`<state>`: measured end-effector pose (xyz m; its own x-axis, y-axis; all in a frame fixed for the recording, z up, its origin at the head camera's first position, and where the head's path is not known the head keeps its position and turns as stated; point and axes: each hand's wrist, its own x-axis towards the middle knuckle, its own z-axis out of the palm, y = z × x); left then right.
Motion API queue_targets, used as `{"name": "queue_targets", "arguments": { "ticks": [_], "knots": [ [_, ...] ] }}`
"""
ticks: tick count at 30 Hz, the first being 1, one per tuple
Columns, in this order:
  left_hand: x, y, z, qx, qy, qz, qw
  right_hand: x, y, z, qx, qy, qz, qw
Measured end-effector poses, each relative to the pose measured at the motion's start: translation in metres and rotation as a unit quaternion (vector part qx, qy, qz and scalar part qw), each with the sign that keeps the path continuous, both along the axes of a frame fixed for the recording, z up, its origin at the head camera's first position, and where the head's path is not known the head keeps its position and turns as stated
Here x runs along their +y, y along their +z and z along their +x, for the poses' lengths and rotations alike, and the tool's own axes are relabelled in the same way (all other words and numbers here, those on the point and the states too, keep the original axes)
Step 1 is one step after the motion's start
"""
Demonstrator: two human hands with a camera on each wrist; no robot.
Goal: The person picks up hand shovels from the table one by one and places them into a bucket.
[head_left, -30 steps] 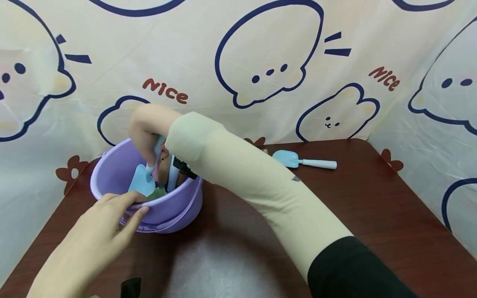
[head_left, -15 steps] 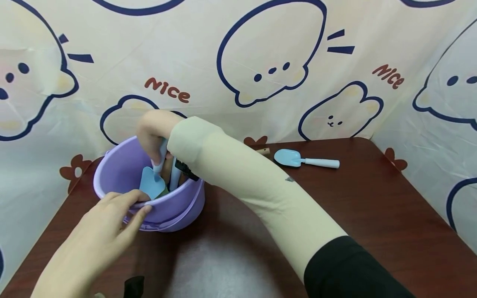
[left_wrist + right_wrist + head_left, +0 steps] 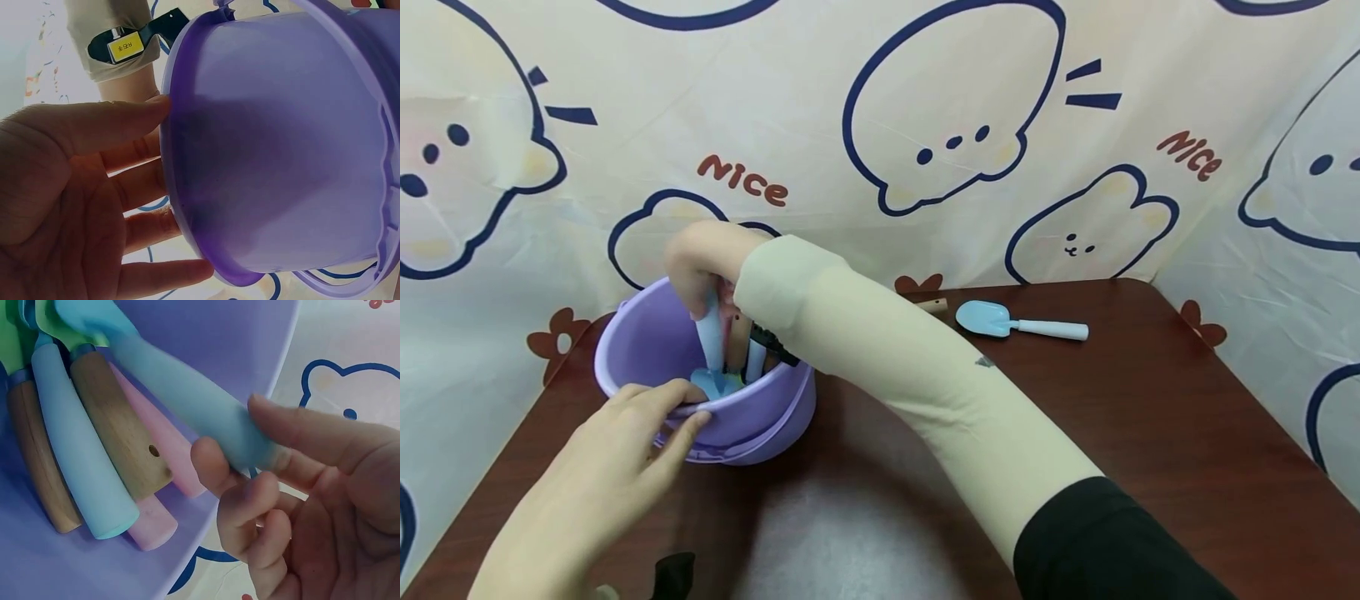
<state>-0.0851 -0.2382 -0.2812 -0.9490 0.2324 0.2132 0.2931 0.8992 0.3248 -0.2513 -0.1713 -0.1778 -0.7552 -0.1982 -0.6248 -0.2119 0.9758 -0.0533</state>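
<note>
A purple bucket (image 3: 745,425) stands at the table's left side. My left hand (image 3: 602,458) pinches its near rim, with the thumb outside in the head view. Over the bucket, my right hand (image 3: 700,254) holds a light blue toy shovel by the end of its handle (image 3: 187,394). The shovel's blue blade (image 3: 715,382) is low inside the bucket, partly hidden by the rim. Beside it in the right wrist view lean wooden handles (image 3: 112,425), another light blue handle (image 3: 81,437) and pink handles (image 3: 153,528). Green tool heads (image 3: 59,328) show at their far ends.
Behind my right forearm, a light blue trowel (image 3: 985,319) lies on the brown table (image 3: 1112,417). A wooden handle end (image 3: 932,306) pokes out next to it. A patterned curtain (image 3: 805,108) rises along the table's back and sides.
The shovel has turned more upright and its blade has dropped lower in the bucket. My right hand has shifted to the handle's end. My left hand still grips the rim.
</note>
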Motion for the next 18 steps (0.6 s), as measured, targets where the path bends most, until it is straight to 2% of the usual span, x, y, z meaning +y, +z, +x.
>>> {"name": "queue_targets", "arguments": {
  "ticks": [4,9,12,15,18],
  "knots": [
    [0.000,-0.001,0.000,-0.003,0.002,-0.003,1.0000,0.002,0.000,-0.002,-0.007,-0.023,-0.015,1.000],
    [-0.001,-0.002,0.001,-0.025,0.012,-0.006,0.9996,0.005,0.002,-0.003,-0.013,-0.006,-0.014,1.000],
    [-0.001,-0.003,0.001,-0.031,0.014,-0.005,0.9994,0.011,0.006,-0.005,0.004,0.011,-0.019,1.000],
    [0.000,-0.001,0.001,-0.025,0.013,-0.001,0.9996,0.025,0.013,-0.009,0.016,0.017,-0.062,0.998],
    [0.001,0.000,0.000,-0.012,0.009,0.003,0.9999,0.048,0.024,-0.015,0.016,0.033,-0.131,0.991]
  ]
}}
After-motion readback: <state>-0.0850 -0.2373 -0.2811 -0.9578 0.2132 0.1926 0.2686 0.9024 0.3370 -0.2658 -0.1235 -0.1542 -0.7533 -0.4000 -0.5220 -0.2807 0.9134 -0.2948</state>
